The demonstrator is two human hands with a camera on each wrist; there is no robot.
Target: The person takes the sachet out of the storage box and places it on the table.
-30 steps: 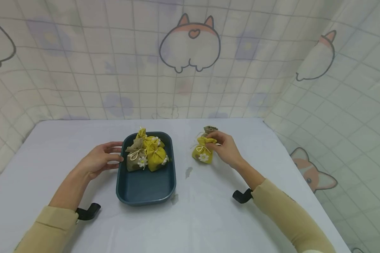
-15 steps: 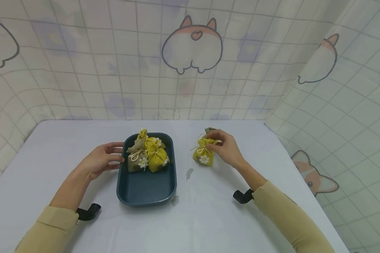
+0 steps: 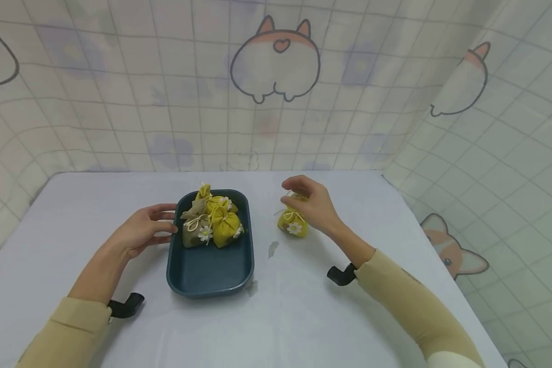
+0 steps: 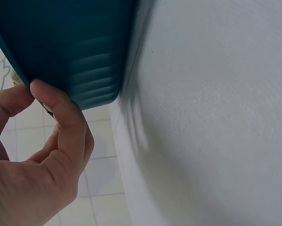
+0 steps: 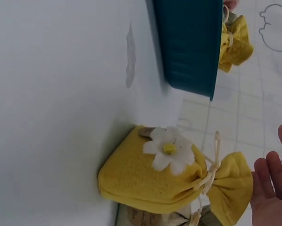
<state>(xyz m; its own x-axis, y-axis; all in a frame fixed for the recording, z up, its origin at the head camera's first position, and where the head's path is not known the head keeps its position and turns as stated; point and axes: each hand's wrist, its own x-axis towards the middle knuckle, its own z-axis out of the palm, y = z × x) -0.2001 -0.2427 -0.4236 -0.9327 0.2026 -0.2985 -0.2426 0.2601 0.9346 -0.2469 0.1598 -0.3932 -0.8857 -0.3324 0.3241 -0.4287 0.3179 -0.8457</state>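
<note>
A dark teal tray [image 3: 211, 271] lies left of centre on the white table, several small drawstring pouches heaped in its far half. Among them are a yellow pouch [image 3: 224, 232] and a tan pouch [image 3: 194, 236] with a flower. My left hand [image 3: 138, 231] pinches the tray's left rim between thumb and fingers, plain in the left wrist view. Right of the tray stands another yellow pouch [image 5: 141, 176] with a white flower and a tied neck. My right hand [image 3: 318, 207] hovers over it, fingers apart from its gathered top. A tan pouch [image 5: 148, 217] beside it is mostly hidden in the head view.
The white table [image 3: 294, 306] has a grey mark [image 3: 273, 249] between tray and loose pouches. A patterned curtain [image 3: 184, 92] hangs along the table's back and right side. Black wrist mounts [image 3: 127, 305] stick out near both sleeves.
My right hand has let go of the yellow pouch's neck and moved up and slightly left, over the pouches. My left hand and the tray stay in place.
</note>
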